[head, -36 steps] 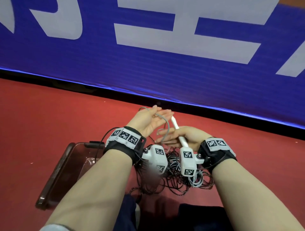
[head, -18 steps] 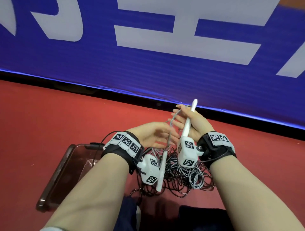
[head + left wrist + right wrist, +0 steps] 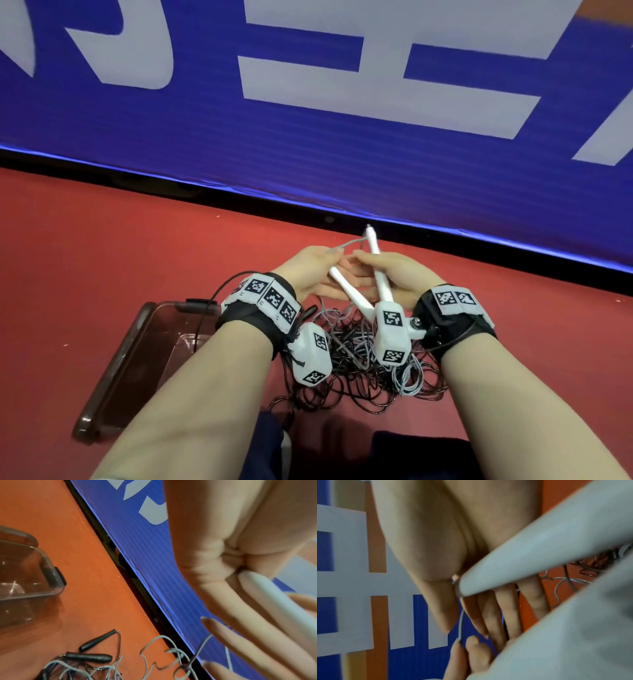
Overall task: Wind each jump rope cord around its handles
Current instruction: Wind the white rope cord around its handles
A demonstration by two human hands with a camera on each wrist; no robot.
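We now have both white handles point(image 3: 349, 291) brought together in a V above the tangled cords point(image 3: 359, 363); half a second ago one dangled. Our right hand point(image 3: 394, 274) grasps the upright one, our left hand point(image 3: 308, 270) pinches the grey cord point(image 3: 346, 244) at its tip, so winding can begin.

Head view looking down over both forearms, wrist views close along the palms, all sharing blue banner point(image 3: 342, 154)

Even indoor light, blurred wrist close-ups
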